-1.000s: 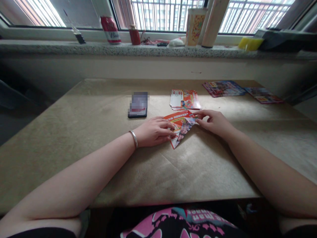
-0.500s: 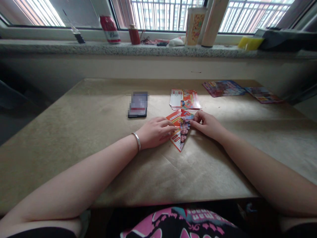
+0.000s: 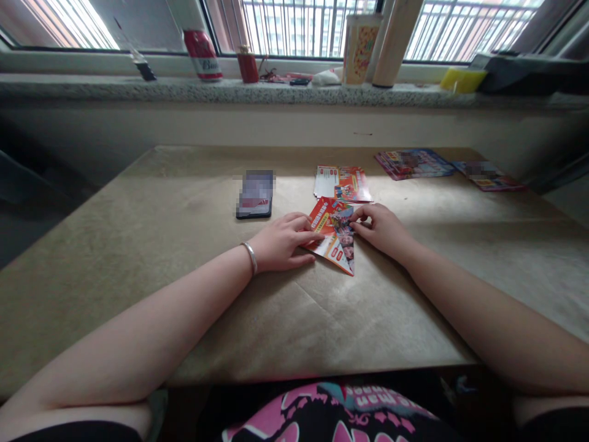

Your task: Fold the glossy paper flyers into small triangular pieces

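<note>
A folded leaflet [image 3: 332,230], printed red, orange and white with small photos, lies on the table between my hands, one pointed corner toward me. My left hand [image 3: 289,242] lies at its left side with fingers stretched out, the fingertips resting on the paper and the thumb apart on the table. On the right, my right hand [image 3: 375,224] pinches the leaflet's right edge between thumb and forefinger. Just behind the leaflet is a stack of similar flat leaflets [image 3: 343,183], partly touched or overlapped by its far corner.
A phone [image 3: 254,193] lies left of the stack. More colourful leaflets [image 3: 414,164] and another pile [image 3: 490,176] lie at the back right. On the stone windowsill [image 3: 276,92] stand a red can [image 3: 202,55], a red bottle [image 3: 248,64], a plastic cup [image 3: 362,49] and a yellow object [image 3: 462,80].
The leaflet has turned on the table, its near point swinging to the right. My left hand's fingers have spread and shifted slightly left; my right hand keeps its pinch at the right edge.
</note>
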{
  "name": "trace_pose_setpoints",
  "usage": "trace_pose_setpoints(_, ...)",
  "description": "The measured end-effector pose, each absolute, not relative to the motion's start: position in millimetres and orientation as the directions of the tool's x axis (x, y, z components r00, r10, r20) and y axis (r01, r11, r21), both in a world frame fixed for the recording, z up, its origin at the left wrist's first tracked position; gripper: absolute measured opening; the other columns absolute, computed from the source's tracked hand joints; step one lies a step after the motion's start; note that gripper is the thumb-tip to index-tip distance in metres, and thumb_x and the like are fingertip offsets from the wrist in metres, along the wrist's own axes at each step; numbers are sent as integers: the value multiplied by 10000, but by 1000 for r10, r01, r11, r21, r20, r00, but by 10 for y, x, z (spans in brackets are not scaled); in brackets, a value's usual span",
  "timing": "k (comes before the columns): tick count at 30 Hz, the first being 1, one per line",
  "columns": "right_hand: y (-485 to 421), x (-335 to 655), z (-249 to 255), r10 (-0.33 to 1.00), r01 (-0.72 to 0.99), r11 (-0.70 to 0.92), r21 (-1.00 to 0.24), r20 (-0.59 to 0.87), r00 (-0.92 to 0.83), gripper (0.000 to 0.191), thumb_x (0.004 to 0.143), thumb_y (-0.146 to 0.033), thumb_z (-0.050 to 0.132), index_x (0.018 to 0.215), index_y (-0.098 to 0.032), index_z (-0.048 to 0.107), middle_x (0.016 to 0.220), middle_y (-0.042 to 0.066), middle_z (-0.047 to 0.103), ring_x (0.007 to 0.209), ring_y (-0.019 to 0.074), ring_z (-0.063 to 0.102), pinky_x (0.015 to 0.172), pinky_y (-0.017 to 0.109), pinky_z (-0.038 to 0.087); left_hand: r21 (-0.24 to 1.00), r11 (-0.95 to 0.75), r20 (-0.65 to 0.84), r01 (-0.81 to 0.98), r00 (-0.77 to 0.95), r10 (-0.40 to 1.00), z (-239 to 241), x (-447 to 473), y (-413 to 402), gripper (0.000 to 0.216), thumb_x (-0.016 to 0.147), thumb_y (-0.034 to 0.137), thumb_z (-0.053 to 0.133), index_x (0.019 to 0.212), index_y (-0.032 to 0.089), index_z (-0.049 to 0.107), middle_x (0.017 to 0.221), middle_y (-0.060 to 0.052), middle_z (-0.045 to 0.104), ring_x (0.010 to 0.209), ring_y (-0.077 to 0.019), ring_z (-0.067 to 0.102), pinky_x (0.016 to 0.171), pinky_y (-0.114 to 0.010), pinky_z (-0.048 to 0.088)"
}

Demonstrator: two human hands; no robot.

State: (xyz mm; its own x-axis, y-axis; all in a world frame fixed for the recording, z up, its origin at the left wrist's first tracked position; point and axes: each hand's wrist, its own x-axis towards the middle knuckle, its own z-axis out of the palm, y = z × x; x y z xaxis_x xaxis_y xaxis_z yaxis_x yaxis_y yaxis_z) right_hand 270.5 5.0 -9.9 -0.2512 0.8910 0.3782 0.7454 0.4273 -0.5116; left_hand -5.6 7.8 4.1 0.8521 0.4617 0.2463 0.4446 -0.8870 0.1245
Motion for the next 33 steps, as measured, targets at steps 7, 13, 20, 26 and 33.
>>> trace_pose_setpoints(7, -26, 2680, -51, 884, 650, 468, -599, 333, -329, 183, 782, -259, 619, 954, -196, 624, 865, 48, 639, 716, 162, 571, 635, 307, 468, 64, -936, 308, 347, 885, 349, 30, -34, 112, 294, 931, 359, 526, 1161, 225, 650, 1074, -81, 657, 975, -200, 588, 977, -419, 448)
trace_pose_setpoints(13, -100, 2631, -25, 884, 569, 466, -678, 327, -334, 204, 765, -288, 635, 872, -221, 474, 894, 41, 592, 831, 185, 584, 725, 330, 497, 79, -957, 333, 279, 898, 289, 26, -22, 123, 276, 940, 324, 510, 1169, 241, 640, 1152, -79, 654, 1025, -193, 603, 968, -406, 470)
trace_pose_setpoints(20, -62, 2634, -98, 916, 474, 372, -798, 235, -324, 233, 767, -296, 616, 869, -242, 414, 805, -7, 587, 690, 148, 578, 612, 295, 476, 40, -943, 345, 332, 881, 325, 33, -44, 113, 374, 926, 383, 529, 1278, 263, 568, 1312, -69, 581, 1215, -234, 523, 1074, -459, 400)
trace_pose_setpoints(26, -1, 2652, -138, 941, 487, 322, -812, 219, -257, 183, 767, -298, 622, 860, -232, 478, 766, -6, 656, 677, 156, 614, 609, 296, 483, -33, -933, 333, 359, 884, 328, 87, -59, 48, 455, 868, 408, 578, 1304, 283, 548, 1352, -25, 563, 1355, -296, 380, 1176, -561, 205)
trace_pose_setpoints(33, -30, 2636, -69, 866, 611, 493, -619, 284, -412, 154, 845, -313, 588, 940, -230, 676, 973, 48, 706, 930, 204, 635, 871, 383, 498, 25, -949, 276, 315, 910, 309, 85, -33, 51, 448, 848, 299, 543, 1294, 264, 561, 1344, -44, 562, 1339, -287, 399, 1160, -518, 273)
